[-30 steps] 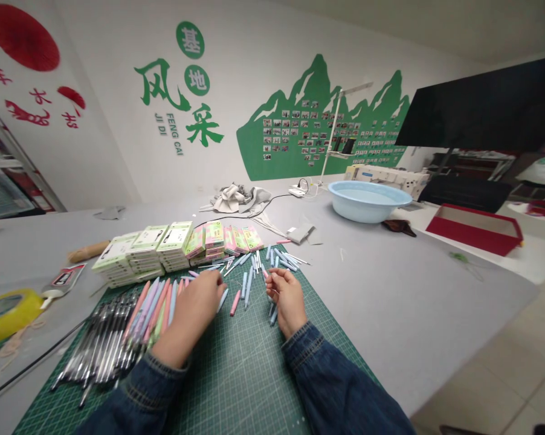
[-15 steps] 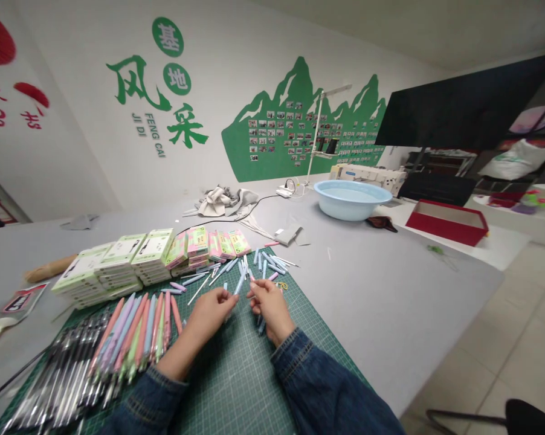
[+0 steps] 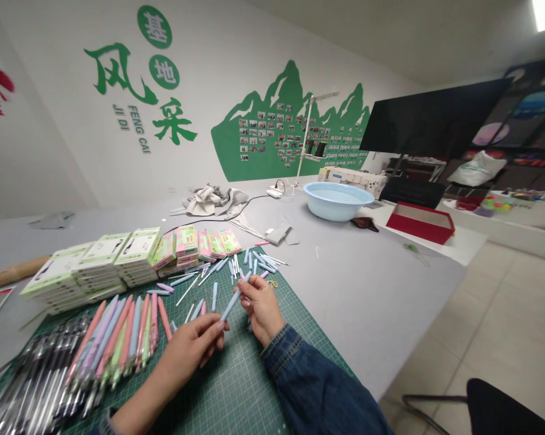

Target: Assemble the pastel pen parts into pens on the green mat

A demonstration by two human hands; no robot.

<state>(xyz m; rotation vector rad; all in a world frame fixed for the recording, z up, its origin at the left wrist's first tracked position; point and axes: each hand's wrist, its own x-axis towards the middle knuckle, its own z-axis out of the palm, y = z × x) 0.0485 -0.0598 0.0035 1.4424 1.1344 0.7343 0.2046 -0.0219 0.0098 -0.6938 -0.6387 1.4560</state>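
Over the green mat on the desk, a pale blue pen slants between both hands, its upper end pinched in the right hand, its lower end closed in the left hand fingertips, nearer the body.

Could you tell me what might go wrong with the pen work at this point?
The light blue pen barrel is pinched only at its ends by the left hand and right hand, so it could slip. Loose pen parts lie scattered on the cutting mat and might roll onto the grey table.
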